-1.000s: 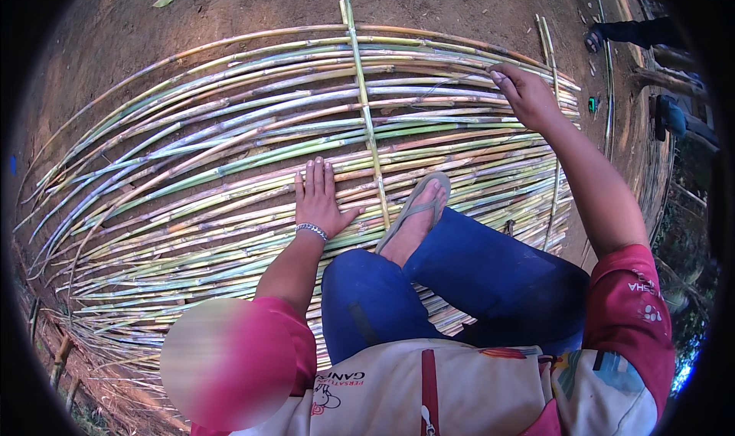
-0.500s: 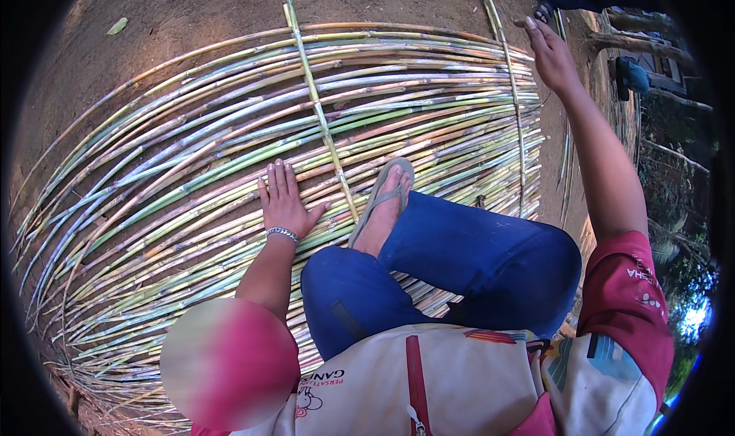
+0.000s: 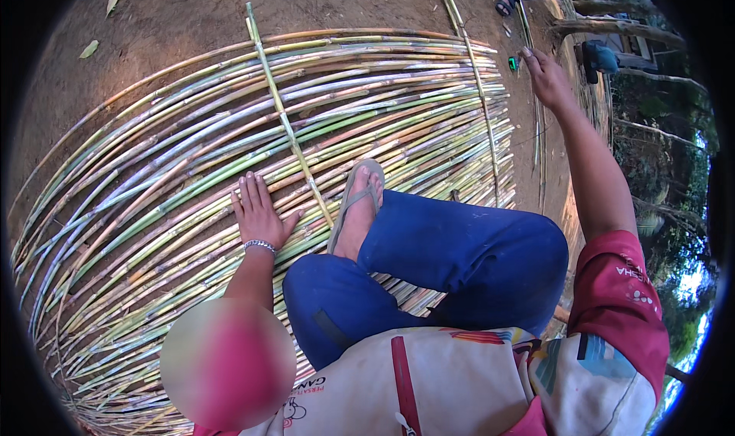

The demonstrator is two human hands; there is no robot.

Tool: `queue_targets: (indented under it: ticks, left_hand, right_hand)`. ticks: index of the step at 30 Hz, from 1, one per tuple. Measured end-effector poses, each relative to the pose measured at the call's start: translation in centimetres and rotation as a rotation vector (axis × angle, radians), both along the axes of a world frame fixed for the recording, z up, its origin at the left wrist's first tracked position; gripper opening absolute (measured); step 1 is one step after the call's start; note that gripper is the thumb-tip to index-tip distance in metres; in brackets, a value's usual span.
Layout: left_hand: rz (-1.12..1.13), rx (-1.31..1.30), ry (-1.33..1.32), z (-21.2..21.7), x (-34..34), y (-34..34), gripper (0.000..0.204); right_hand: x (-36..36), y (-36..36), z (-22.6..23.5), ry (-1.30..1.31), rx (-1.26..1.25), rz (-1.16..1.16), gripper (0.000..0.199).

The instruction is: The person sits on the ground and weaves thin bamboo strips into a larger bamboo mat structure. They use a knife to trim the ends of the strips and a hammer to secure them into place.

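A broad mat of long, thin canes (image 3: pixel 230 141) in green, yellow and brown lies on the ground, the canes side by side and drawn together at the lower left. My left hand (image 3: pixel 262 215), a chain bracelet on its wrist, rests on the canes, open with fingers spread. My right hand (image 3: pixel 550 82) is held out past the right ends of the canes; its fingers are stretched and nothing shows in them. Beside its fingertips is a small green and black thing (image 3: pixel 513 63), its kind unclear. A crosswise cane (image 3: pixel 281 111) and a second crosspiece (image 3: pixel 478 84) lie over the mat.
My sandalled foot (image 3: pixel 358 210) stands on the canes near the first crosspiece. Another person's foot (image 3: pixel 505 5) is at the upper right. Loose thin sticks (image 3: pixel 539 156) and thick poles (image 3: pixel 620 29) lie on the right. Brown soil (image 3: pixel 184 22) borders the mat.
The whole view has shifted, so the mat and crosspieces sit further left. The small green thing now shows beside my right fingertips. My left hand stays flat on the canes.
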State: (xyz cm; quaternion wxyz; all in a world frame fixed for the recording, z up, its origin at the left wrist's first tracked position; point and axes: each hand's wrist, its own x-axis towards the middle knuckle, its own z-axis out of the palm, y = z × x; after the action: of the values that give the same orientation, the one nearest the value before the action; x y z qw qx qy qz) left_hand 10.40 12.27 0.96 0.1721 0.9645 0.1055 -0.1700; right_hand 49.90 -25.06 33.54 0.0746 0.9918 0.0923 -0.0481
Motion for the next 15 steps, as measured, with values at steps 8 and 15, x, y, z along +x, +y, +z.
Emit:
queue_targets:
  ticks: [8,15]
  left_hand:
    - [-0.002,-0.009,0.092,0.9,0.7,0.2,0.122]
    - [-0.007,-0.01,0.08,0.1,0.2,0.3,0.124]
  right_hand:
    - [-5.6,-8.4,3.1,0.074,-0.056,-0.094,0.061]
    - [-8.6,-11.8,-3.3,0.229,-0.045,-0.231,0.063]
